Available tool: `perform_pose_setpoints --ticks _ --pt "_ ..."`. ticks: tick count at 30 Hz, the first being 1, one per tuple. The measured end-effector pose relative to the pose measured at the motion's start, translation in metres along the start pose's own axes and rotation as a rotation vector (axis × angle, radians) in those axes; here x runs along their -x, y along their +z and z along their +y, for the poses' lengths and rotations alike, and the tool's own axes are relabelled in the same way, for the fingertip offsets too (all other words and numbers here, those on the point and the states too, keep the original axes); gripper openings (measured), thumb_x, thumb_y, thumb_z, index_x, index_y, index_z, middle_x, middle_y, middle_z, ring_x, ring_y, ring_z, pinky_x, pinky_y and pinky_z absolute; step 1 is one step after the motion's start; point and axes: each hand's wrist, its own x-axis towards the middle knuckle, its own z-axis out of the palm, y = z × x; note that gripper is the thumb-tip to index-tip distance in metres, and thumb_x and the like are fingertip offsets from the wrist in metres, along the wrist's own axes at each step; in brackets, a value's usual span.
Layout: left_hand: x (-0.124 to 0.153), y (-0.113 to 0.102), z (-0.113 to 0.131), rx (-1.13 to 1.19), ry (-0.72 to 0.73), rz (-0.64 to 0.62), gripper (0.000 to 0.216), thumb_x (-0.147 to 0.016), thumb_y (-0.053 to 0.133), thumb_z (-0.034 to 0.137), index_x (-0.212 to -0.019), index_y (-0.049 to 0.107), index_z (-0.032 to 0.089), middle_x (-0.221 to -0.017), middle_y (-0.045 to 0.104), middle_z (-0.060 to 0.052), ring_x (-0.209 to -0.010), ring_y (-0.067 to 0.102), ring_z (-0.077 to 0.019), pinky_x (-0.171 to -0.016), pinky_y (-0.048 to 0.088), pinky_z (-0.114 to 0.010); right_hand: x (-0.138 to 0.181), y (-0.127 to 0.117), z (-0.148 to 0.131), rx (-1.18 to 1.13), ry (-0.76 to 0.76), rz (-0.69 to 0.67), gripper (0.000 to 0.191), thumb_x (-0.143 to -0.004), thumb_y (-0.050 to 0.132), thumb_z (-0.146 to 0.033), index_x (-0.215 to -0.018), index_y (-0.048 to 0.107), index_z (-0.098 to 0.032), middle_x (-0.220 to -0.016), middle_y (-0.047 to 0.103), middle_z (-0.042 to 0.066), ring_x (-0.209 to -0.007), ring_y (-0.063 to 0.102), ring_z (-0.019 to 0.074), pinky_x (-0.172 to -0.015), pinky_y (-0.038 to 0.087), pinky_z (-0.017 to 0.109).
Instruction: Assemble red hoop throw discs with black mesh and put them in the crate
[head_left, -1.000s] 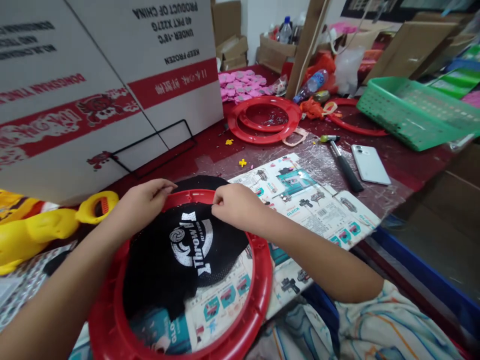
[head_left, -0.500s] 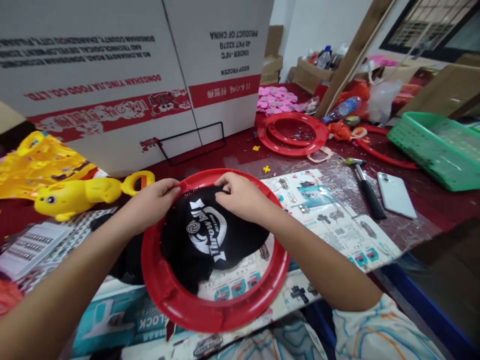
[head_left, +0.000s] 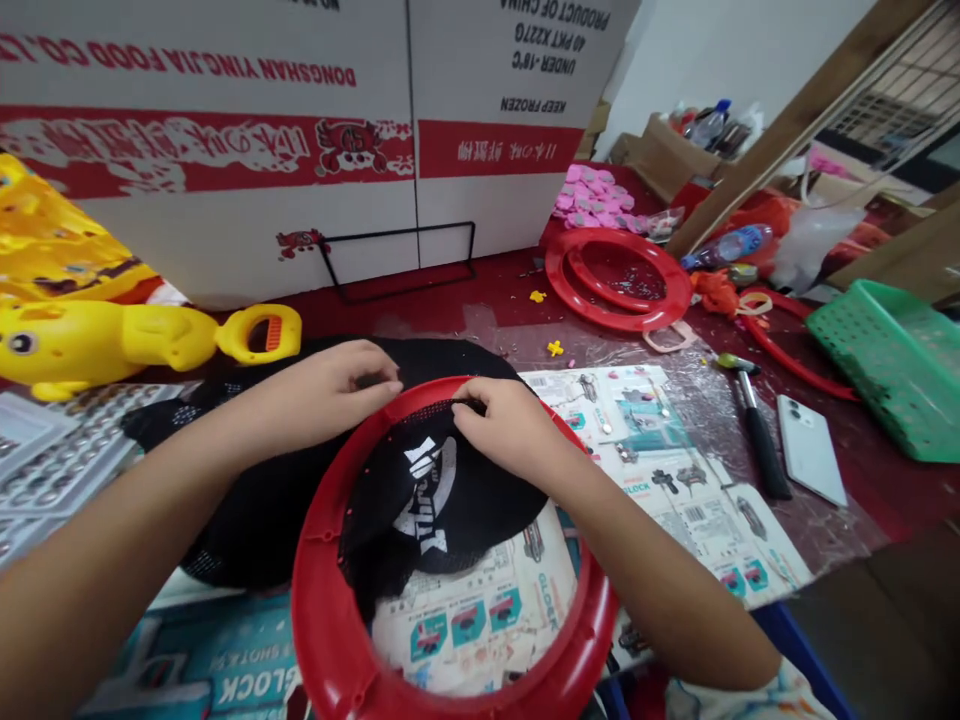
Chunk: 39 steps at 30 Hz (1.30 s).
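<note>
A red plastic ring point(head_left: 330, 600) lies on the printed cardboard sheet, with black mesh fabric point(head_left: 510, 490) spread inside it. White lettering and a ball picture mark the fabric, and more black fabric point(head_left: 259, 520) bunches out beyond the ring's left and far sides. At the far rim, my right hand point(head_left: 506, 425) pinches the edge of the mesh fabric between thumb and fingers. My left hand point(head_left: 349, 385) is curled at the rim's far left, thumb and fingertips close together; what they hold, if anything, I cannot make out.
Behind stands a large white carton point(head_left: 300, 220). A yellow plastic toy point(head_left: 172, 335) and partitioned trays point(head_left: 67, 490) lie left. To the right are stacked red rings point(head_left: 559, 285), a hammer point(head_left: 759, 440), a phone point(head_left: 812, 450) and a green basket point(head_left: 892, 390).
My left hand has shifted off the ring's upper left toward its far edge. More black fabric now shows outside the ring. The ring appears lower because the camera view has shifted.
</note>
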Motion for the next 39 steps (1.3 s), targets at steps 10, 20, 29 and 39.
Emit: perform_pose_setpoints --ticks 10,20,29,39 --pt "-0.016 0.021 -0.017 0.290 0.136 -0.237 0.033 -0.087 0.051 0.056 -0.084 0.062 0.025 -0.133 0.053 0.000 -0.121 0.050 -0.0232 -0.105 0.039 -0.039 0.001 0.016 0.013 0.144 -0.189 -0.036 0.018 -0.088 0.063 -0.029 -0.076 0.068 -0.015 -0.076 0.069 0.003 -0.072 0.057 0.0137 -0.068 0.039 0.026" --pt "-0.016 0.029 -0.020 0.303 0.154 -0.146 0.026 -0.086 0.055 0.048 -0.076 0.057 0.024 -0.118 0.058 -0.001 -0.117 0.051 -0.0239 -0.101 0.039 -0.039 -0.005 0.022 0.019 0.115 -0.195 0.138 0.020 -0.092 0.055 -0.027 -0.079 0.065 -0.016 -0.074 0.068 0.003 -0.068 0.059 0.0133 -0.065 0.040 0.026" --pt "-0.020 0.031 -0.016 0.411 0.082 -0.175 0.026 -0.085 0.055 0.044 -0.073 0.057 0.022 -0.117 0.058 -0.002 -0.109 0.052 -0.0235 -0.103 0.036 -0.043 -0.004 0.023 0.017 0.120 -0.038 0.149 0.018 -0.092 0.055 -0.030 -0.089 0.067 -0.017 -0.082 0.073 0.004 -0.075 0.065 0.0173 -0.071 0.042 0.029" --pt "-0.019 0.037 -0.008 0.379 0.026 -0.064 0.029 -0.086 0.050 0.046 -0.072 0.057 0.021 -0.102 0.063 -0.003 -0.091 0.055 -0.0213 -0.089 0.044 -0.039 -0.006 0.023 0.016 0.117 0.054 0.091 0.019 -0.093 0.052 -0.029 -0.090 0.068 -0.018 -0.087 0.073 0.005 -0.080 0.064 0.0174 -0.075 0.042 0.029"
